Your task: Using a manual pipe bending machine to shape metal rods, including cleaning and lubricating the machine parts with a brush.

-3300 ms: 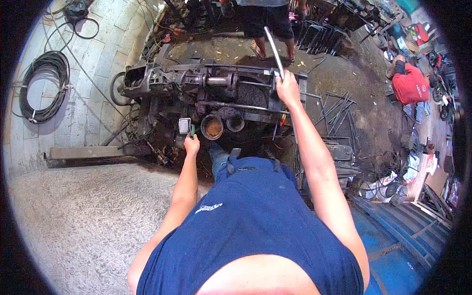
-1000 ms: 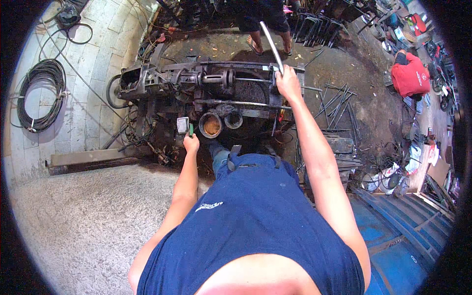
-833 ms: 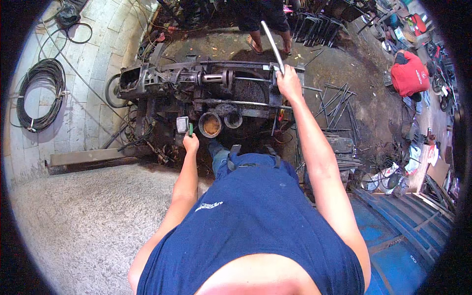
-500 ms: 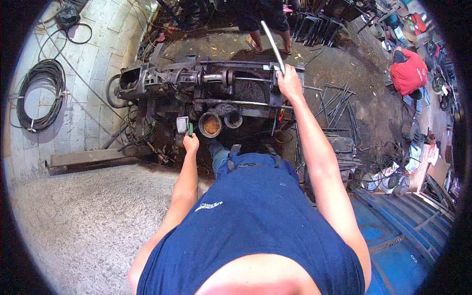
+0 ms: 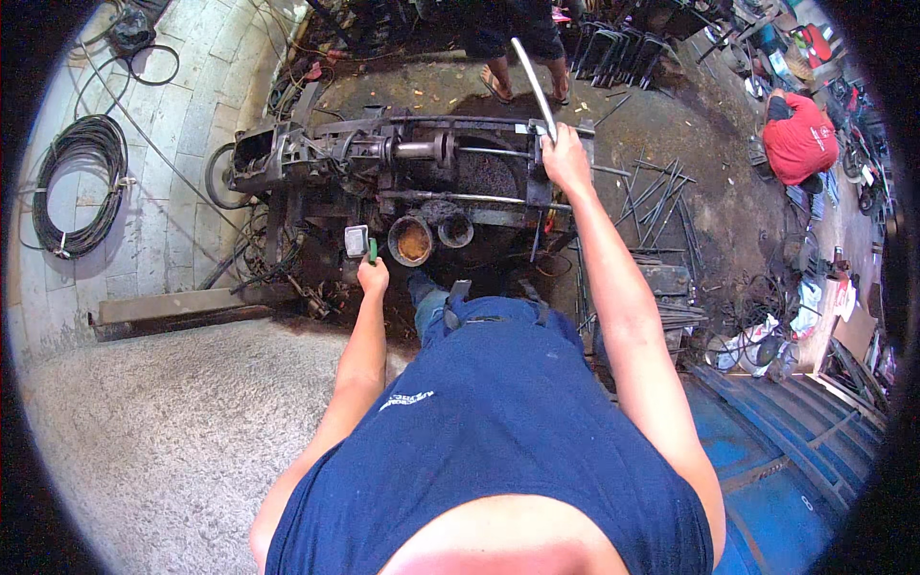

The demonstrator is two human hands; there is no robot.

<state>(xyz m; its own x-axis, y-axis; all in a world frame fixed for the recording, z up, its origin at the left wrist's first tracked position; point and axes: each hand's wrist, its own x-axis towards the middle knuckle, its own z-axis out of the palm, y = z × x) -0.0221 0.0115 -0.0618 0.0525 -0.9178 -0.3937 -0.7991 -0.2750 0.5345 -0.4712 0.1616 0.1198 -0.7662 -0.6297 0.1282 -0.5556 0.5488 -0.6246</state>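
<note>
A dark, greasy metal machine [image 5: 412,150] with a shaft and guide rods stands across the floor in front of me. At its right end, my right hand [image 5: 565,161] is wrapped round a bare metal bar [image 5: 529,75] that slants up and away to the left. My left hand [image 5: 373,277] is closed round a green handle [image 5: 373,251] near the machine's front. Just beyond it is a small pale box [image 5: 356,241]. Two round cans sit to the right of that hand: a larger one [image 5: 412,242] with rusty-brown contents and a smaller dark one [image 5: 455,231].
Loose metal rods [image 5: 661,203] lie on the dark floor to the right. Another person's legs [image 5: 498,77] stand beyond the machine, and a person in red [image 5: 797,144] is at the far right. A coiled black cable [image 5: 81,187] lies left; blue metal panels [image 5: 776,460] are near right.
</note>
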